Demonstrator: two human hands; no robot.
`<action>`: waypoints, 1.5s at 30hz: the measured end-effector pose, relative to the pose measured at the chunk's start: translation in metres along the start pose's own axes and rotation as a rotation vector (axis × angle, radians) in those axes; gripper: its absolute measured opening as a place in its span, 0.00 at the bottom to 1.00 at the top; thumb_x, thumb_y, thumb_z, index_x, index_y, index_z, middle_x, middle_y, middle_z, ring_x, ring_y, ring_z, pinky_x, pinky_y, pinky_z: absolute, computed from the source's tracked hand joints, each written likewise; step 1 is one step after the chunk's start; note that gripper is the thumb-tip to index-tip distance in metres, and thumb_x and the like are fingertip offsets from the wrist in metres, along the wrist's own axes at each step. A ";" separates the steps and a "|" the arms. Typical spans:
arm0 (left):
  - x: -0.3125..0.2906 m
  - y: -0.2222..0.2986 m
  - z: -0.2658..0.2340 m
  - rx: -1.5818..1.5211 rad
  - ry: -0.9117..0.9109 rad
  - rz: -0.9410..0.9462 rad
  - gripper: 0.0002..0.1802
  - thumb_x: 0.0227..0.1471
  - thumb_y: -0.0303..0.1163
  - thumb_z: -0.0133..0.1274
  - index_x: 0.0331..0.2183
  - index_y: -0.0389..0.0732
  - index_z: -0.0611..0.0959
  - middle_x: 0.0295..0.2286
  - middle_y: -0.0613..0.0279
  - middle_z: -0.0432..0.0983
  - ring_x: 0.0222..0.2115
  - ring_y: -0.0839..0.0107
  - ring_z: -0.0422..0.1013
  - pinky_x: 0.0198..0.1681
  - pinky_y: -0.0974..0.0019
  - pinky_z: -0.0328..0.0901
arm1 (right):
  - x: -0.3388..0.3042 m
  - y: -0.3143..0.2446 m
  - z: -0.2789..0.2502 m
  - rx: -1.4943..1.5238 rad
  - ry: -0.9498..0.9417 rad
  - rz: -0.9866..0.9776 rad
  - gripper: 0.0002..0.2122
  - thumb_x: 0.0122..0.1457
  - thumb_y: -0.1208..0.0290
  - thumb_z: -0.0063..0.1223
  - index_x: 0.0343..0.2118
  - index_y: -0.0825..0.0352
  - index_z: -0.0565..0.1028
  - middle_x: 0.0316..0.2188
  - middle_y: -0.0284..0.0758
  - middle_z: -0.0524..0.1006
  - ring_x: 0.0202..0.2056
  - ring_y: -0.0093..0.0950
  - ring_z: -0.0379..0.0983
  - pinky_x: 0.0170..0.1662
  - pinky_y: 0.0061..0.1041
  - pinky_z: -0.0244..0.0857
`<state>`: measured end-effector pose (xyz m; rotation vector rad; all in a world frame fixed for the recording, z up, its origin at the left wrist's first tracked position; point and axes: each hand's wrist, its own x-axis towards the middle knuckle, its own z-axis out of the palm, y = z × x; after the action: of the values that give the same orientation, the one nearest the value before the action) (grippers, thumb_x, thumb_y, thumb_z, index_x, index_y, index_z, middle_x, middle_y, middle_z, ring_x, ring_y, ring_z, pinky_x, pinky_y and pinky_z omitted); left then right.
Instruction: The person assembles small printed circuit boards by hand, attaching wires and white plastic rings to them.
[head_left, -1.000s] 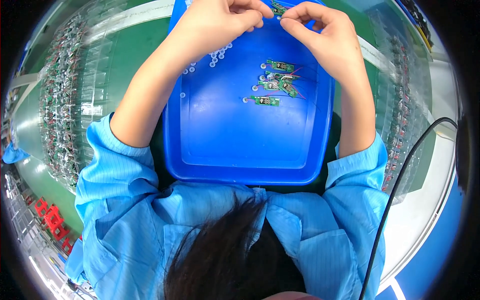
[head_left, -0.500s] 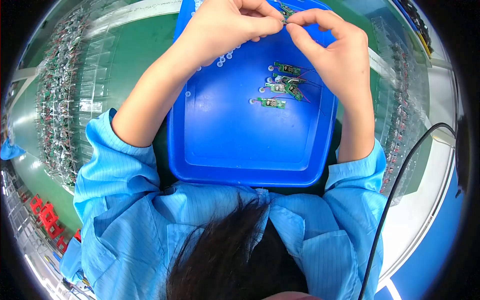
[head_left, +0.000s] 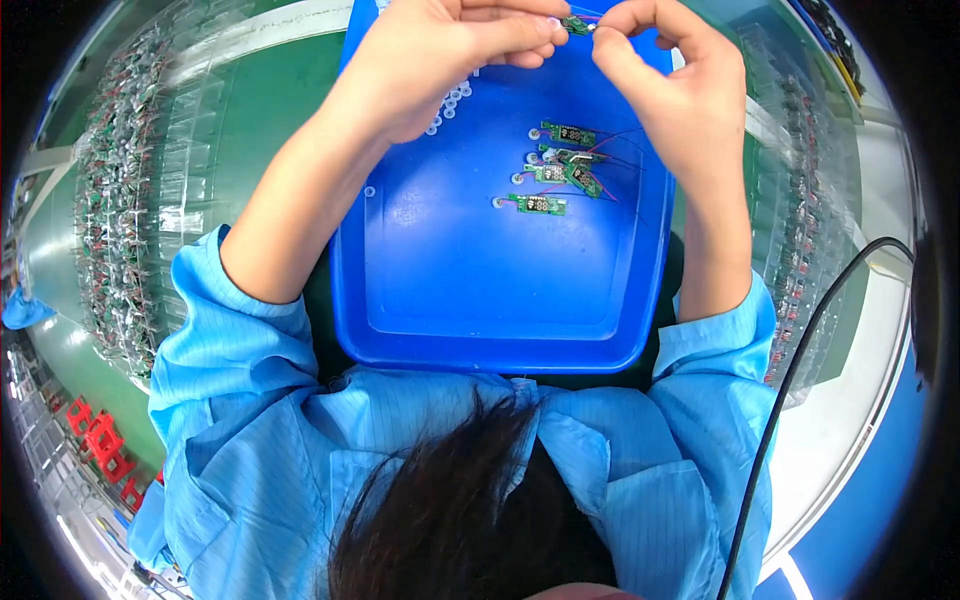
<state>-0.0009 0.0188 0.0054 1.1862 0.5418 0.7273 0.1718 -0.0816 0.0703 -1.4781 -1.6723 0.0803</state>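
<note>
The small green circuit board (head_left: pixel 576 25) was up between your two hands, over the far end of the blue tray (head_left: pixel 490 345). Your left hand (head_left: pixel 425 60) had its grip clamped on the board's left end, thumb against fingers. Your right hand (head_left: pixel 692 100) was at the other end, thumb and forefinger curled close to it — whether that grip was closed on the board or on a wire, you could not tell from this view.

Below your hands, a loose cluster of similar boards (head_left: pixel 540 205) lay right of the tray's middle, some overlapping, with thin red and dark wires trailing rightward and small round pieces (head_left: pixel 517 179) just beside their left ends. White rings (head_left: pixel 450 108) were gathered near your left wrist; a lone ring (head_left: pixel 369 191) sat by the tray's left wall.

The tray rested on a green tabletop (head_left: pixel 270 110), with clear-wrapped rows of parts (head_left: pixel 120 200) to your left and more wrapped parts (head_left: pixel 795 230) to your right — beyond a black cable (head_left: pixel 800 365). Red stools (head_left: pixel 105 445) stood off to the lower left.
</note>
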 end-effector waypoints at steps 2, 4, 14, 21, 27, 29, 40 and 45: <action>0.011 -0.005 -0.008 -0.323 -0.470 0.236 0.13 0.59 0.21 0.59 0.47 0.32 0.84 0.40 0.52 0.83 0.36 0.71 0.80 0.44 0.72 0.75 | 0.002 0.012 -0.005 0.266 -0.147 0.160 0.04 0.53 0.77 0.60 0.24 0.69 0.77 0.23 0.30 0.78 0.28 0.19 0.73 0.36 0.21 0.65; 0.009 0.001 -0.007 -0.347 -0.509 0.195 0.13 0.60 0.21 0.58 0.47 0.32 0.83 0.41 0.51 0.83 0.37 0.71 0.80 0.45 0.72 0.75 | 0.001 0.035 0.000 0.292 -0.184 0.204 0.04 0.54 0.76 0.61 0.25 0.70 0.77 0.24 0.28 0.78 0.29 0.15 0.71 0.37 0.19 0.64; 0.009 -0.001 -0.004 -0.268 -0.545 0.260 0.11 0.61 0.24 0.58 0.45 0.32 0.85 0.37 0.57 0.83 0.35 0.74 0.78 0.43 0.74 0.74 | 0.006 0.009 0.022 0.846 0.172 -0.351 0.04 0.47 0.80 0.64 0.26 0.66 0.79 0.25 0.36 0.79 0.34 0.34 0.75 0.40 0.30 0.70; 0.009 -0.011 -0.002 -0.236 -0.505 0.279 0.13 0.60 0.25 0.59 0.46 0.31 0.85 0.36 0.60 0.83 0.35 0.76 0.77 0.42 0.75 0.72 | -0.002 0.031 0.035 0.743 0.264 -0.391 0.06 0.44 0.81 0.65 0.24 0.66 0.77 0.23 0.34 0.78 0.32 0.36 0.73 0.38 0.32 0.68; -0.010 0.000 0.021 -0.226 0.000 0.045 0.09 0.58 0.22 0.61 0.41 0.30 0.85 0.33 0.58 0.83 0.32 0.76 0.77 0.39 0.75 0.72 | -0.003 -0.008 0.003 -0.341 0.071 -0.389 0.08 0.41 0.81 0.64 0.22 0.64 0.75 0.23 0.32 0.76 0.31 0.36 0.71 0.36 0.34 0.65; -0.008 -0.003 0.020 -0.193 0.006 0.041 0.09 0.58 0.22 0.61 0.41 0.30 0.85 0.33 0.58 0.83 0.32 0.76 0.78 0.39 0.74 0.72 | -0.005 -0.007 0.004 -0.363 0.065 -0.376 0.08 0.40 0.81 0.64 0.22 0.63 0.75 0.23 0.32 0.76 0.31 0.35 0.71 0.37 0.33 0.65; -0.010 0.001 0.020 -0.079 -0.002 0.051 0.10 0.58 0.21 0.61 0.42 0.31 0.84 0.35 0.59 0.83 0.34 0.76 0.77 0.42 0.73 0.73 | -0.006 -0.003 0.000 -0.106 0.020 -0.190 0.05 0.46 0.81 0.66 0.27 0.68 0.80 0.26 0.36 0.80 0.31 0.34 0.76 0.34 0.29 0.70; -0.001 -0.016 0.015 -0.112 -0.162 0.317 0.09 0.59 0.22 0.60 0.43 0.32 0.84 0.36 0.61 0.82 0.34 0.78 0.76 0.42 0.74 0.71 | -0.010 0.030 0.006 -0.081 0.016 -0.099 0.06 0.55 0.73 0.69 0.35 0.68 0.85 0.31 0.33 0.84 0.35 0.24 0.80 0.41 0.22 0.72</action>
<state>0.0124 0.0052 -0.0056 1.2266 0.1758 0.9093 0.1905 -0.0783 0.0445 -1.4488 -1.7512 -0.0536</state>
